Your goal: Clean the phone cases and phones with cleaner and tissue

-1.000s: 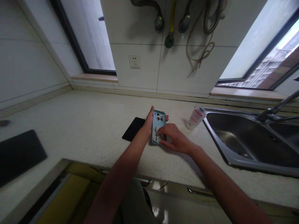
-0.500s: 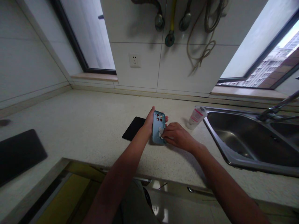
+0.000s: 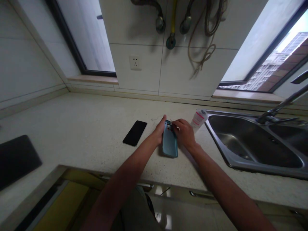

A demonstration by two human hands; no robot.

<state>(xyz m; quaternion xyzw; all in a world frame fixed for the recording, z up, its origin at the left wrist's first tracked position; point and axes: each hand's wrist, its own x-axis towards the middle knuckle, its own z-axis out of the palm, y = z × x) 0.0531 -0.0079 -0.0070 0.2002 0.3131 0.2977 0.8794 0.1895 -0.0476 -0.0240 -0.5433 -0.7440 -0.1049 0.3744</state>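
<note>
A teal phone case [image 3: 169,143] lies on the pale speckled counter [image 3: 84,128], its camera end pointing away from me. My left hand [image 3: 160,130] grips the case's left edge near that far end. My right hand [image 3: 184,132] is closed in a pinch on a small white wipe pressed against the camera end of the case. A black phone [image 3: 135,132] lies screen-up on the counter, just left of my left hand and apart from it.
A white tube with red print [image 3: 198,119] lies beside the steel sink [image 3: 252,144] on the right, with a tap [image 3: 276,110] above it. A dark mat [image 3: 16,158] sits at the far left. Hoses [image 3: 204,29] and a wall socket [image 3: 135,62] hang on the tiled wall.
My right hand has slid the wipe from the case's near end up to its camera end. The case now lies flatter and further right. The view has shifted slightly.
</note>
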